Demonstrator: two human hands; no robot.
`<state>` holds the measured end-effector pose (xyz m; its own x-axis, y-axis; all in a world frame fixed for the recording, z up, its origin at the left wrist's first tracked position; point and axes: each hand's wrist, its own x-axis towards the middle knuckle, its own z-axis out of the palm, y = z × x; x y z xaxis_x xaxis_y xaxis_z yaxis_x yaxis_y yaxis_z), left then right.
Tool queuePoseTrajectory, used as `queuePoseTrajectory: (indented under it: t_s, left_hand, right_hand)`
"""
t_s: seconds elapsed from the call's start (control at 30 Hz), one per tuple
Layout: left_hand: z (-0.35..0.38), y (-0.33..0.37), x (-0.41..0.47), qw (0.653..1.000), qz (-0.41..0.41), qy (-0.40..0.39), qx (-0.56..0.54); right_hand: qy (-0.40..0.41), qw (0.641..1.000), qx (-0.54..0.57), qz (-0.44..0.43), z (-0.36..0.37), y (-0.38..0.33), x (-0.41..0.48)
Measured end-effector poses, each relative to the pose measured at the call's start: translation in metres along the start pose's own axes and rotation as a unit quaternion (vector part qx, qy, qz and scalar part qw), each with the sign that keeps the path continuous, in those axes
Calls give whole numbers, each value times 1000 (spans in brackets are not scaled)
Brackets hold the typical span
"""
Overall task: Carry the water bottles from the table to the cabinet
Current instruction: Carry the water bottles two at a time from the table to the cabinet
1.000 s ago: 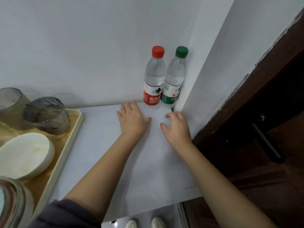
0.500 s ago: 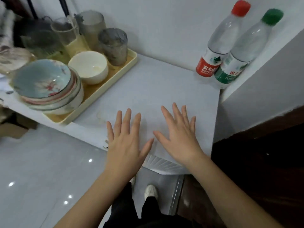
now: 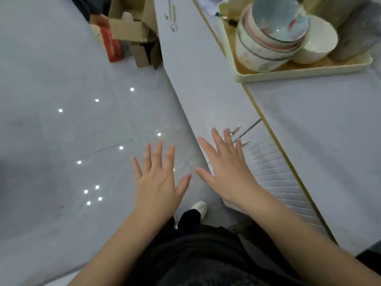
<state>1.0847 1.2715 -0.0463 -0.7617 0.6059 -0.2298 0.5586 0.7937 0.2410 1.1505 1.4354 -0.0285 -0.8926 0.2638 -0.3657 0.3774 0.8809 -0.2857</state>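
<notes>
No water bottle shows in the head view now. My left hand [image 3: 159, 182] hangs over the glossy floor with its fingers spread and nothing in it. My right hand [image 3: 225, 168] is also spread and holds nothing; it hovers in front of the white cabinet's front [image 3: 206, 83], near its small metal handles [image 3: 240, 135]. The cabinet's white top [image 3: 321, 145] runs along the right side of the view.
A cream tray [image 3: 299, 72] on the cabinet top holds stacked bowls [image 3: 268, 38], a white bowl [image 3: 317, 44] and grey cups [image 3: 354, 36]. Open cardboard boxes [image 3: 132, 32] stand on the floor at the cabinet's far end. My feet [image 3: 199, 207] are below.
The view has swung left and down, away from the two bottles in the corner, which have left the frame. Both hands came off the cabinet top and now hover lower, still spread.
</notes>
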Motion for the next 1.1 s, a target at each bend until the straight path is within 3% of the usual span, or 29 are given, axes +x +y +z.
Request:
queuePoseTrajectory:
  t_s: [0.17, 0.33, 0.57, 1.1]
  left_hand:
    - [1, -72, -27, 991, -122, -38, -27]
    - [3, -146, -56, 972, -218, -85, -32]
    - [3, -214, -101, 930, -350, -70, -88]
    - [-14, -330, -161, 736, -635, 11, -234]
  right_hand:
    - [-103, 990, -76, -55, 24, -70, 35]
    - [-157, 970, -142, -116, 48, -146, 64]
    - [-216, 927, -210, -224, 80, -252, 89]
    - [-285, 747, -342, -493, 143, -461, 156]
